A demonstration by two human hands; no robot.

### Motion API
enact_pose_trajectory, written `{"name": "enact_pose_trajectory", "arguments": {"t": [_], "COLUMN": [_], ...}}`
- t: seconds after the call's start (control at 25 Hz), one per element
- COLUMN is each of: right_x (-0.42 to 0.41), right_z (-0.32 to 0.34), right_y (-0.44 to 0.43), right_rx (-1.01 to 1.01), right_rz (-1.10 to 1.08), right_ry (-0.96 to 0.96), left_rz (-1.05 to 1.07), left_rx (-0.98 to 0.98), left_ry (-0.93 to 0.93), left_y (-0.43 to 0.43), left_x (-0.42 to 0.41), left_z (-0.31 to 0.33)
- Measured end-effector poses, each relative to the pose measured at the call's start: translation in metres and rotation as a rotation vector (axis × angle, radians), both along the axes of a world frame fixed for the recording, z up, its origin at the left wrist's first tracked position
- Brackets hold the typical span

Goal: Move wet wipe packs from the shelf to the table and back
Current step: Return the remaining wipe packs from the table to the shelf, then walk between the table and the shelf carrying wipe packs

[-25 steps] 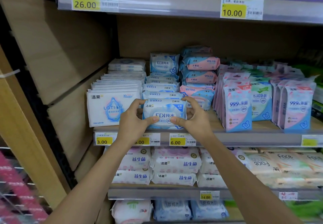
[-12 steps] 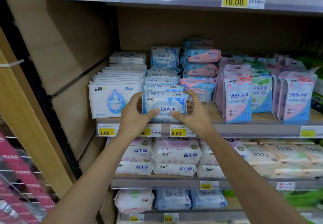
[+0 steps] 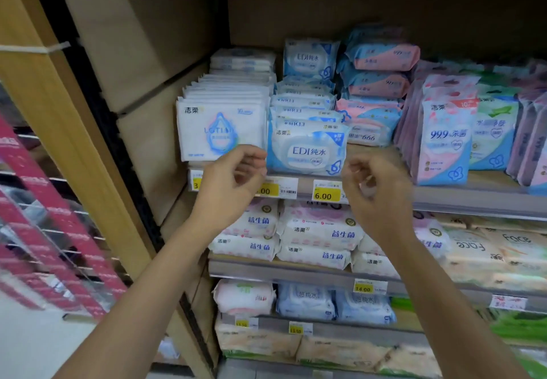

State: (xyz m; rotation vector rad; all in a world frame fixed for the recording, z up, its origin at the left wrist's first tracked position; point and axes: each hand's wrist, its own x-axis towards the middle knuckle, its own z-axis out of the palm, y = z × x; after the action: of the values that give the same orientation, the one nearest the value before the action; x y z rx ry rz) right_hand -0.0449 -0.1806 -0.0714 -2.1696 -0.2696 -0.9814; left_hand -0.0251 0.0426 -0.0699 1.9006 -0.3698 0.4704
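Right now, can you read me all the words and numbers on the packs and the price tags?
"EDI纯水": front blue pack
"LOTION", faint: white pack
"99.9% 杀菌": pink and blue pack
"益生菌": white packs one shelf down
"face": beige pack
"6.00": yellow price tag
"14.00": lower price tag
Tags behind the left hand, barcodes, small print: hidden or too blurred to read.
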Motion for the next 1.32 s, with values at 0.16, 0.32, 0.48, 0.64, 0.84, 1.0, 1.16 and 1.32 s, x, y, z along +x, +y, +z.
{"name": "enact_pose_trajectory", "arguments": {"t": [0.16, 0.32, 0.48, 0.64, 0.84, 1.0, 1.16, 1.32], "right_x": [-0.027, -0.053, -0.102, -0.174, -0.279, -0.386, -0.518, -0.631], "right_z": [-0.068, -0.150, -0.225, -0.275, -0.288, -0.282, -0.278, -0.284], "right_y": [0.022, 0.046, 0.072, 0.106, 0.172, 0.248, 0.303, 0.330], "right_rx": [-0.152, -0.467, -0.772, -1.133, -1.480, -1.600, -1.510, -1.493], "right_rz": [0.256, 0.510, 0.809, 1.128, 1.476, 1.690, 1.825, 1.904], "right_ry": [0.249, 0.584, 0.787, 0.910, 0.787, 0.609, 0.705, 0.795], "left_rz": [0.051, 0.180, 0.393, 0.539, 0.981, 1.332, 1.583, 1.757], "left_rx": [0.152, 0.394, 0.509, 0.426, 0.118, -0.138, -0.389, -0.580], "left_ry": [0.086, 0.300, 0.621, 1.013, 1.214, 1.243, 1.213, 1.170], "left_y": [0.023, 0.040, 0.042, 0.022, -0.011, -0.037, -0.068, -0.082], "left_x": [-0.053, -0.139, -0.261, -0.403, -0.567, -0.680, -0.789, -0.889], "left_z": [-0.060, -0.149, -0.229, -0.282, -0.299, -0.297, -0.297, -0.291]}}
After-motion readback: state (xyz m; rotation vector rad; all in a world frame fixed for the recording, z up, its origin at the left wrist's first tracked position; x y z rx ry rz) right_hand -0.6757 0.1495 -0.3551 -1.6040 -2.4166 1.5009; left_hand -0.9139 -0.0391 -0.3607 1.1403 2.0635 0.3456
